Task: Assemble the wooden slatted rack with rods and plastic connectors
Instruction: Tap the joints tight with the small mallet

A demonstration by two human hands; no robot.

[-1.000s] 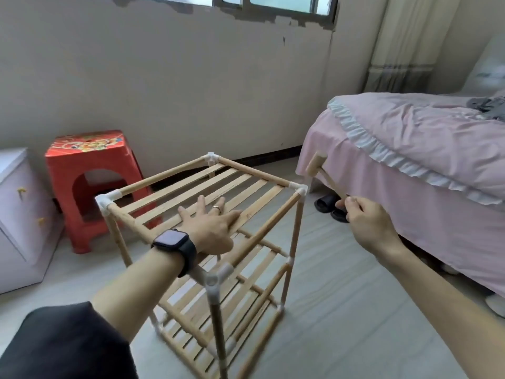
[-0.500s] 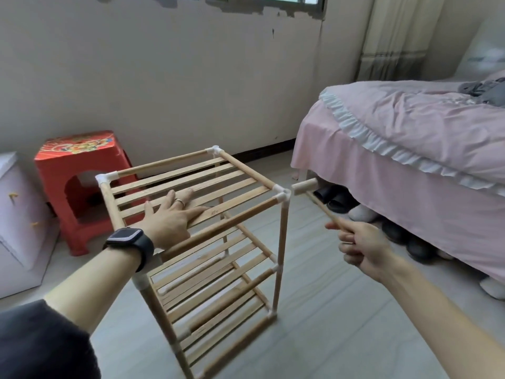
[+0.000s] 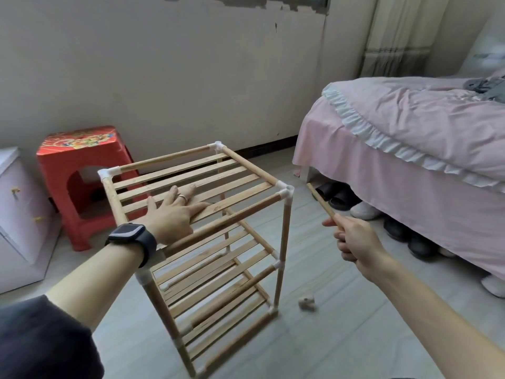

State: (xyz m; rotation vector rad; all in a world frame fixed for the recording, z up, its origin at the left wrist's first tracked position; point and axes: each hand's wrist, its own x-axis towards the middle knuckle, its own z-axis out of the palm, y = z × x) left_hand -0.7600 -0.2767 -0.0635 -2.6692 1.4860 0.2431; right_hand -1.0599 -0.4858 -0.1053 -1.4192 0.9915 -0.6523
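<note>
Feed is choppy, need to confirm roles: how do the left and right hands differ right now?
The left hand lies flat, fingers spread, on the rack's top slats; the right hand is off the rack, closed in a grip on a thin wooden stick. The left wears a watch and ring; the right shows neither. Both are bare.

Soft, even daylight fills the room, seemingly from a window at the top edge above the far wall (image 3: 169,77). Shadows are faint; the darkest patch lies under the bed (image 3: 410,170) at right. No glare. Wide-angle distortion bends the curtain (image 3: 396,36) and stretches the near forearms. A small wooden piece (image 3: 307,302) on the floor is motion-blurred.
</note>
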